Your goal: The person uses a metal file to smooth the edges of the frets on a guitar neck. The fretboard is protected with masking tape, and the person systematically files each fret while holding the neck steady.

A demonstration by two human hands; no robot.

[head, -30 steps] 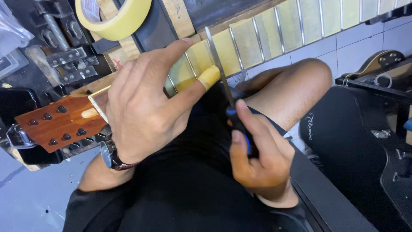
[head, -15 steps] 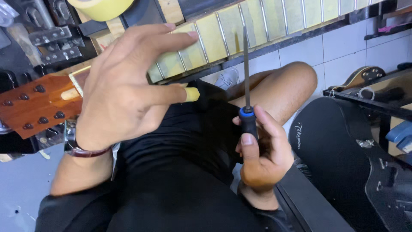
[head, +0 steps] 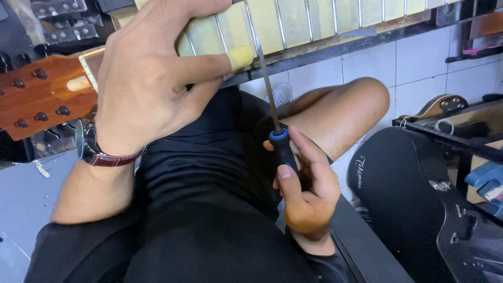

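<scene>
My left hand (head: 144, 78) lies spread over the pale, yellowed wooden guitar neck with its metal frets (head: 314, 23), which runs across the top of the view from left to right. The fingers are curled over the far edge of the neck, clamped on it, and my thumb, its tip wrapped in yellow tape (head: 240, 56), presses along the near edge. A silver wristwatch on a dark red leather strap (head: 97, 149) circles that wrist. To the left of my hand, the reddish-brown wooden headstock with dark round tuner posts (head: 39, 94) juts out.

My right hand (head: 306, 191) is closed tightly around the black handle with a blue collar of a long thin file-like metal tool (head: 283, 149). Its slim steel shaft (head: 267, 84) points up and reaches the near edge of the neck, just beside my taped thumb.

Below are my black shorts (head: 209, 209) and bare knee. A black hard guitar case (head: 419, 199) rests on the white tiled floor (head: 419, 63) at right.
</scene>
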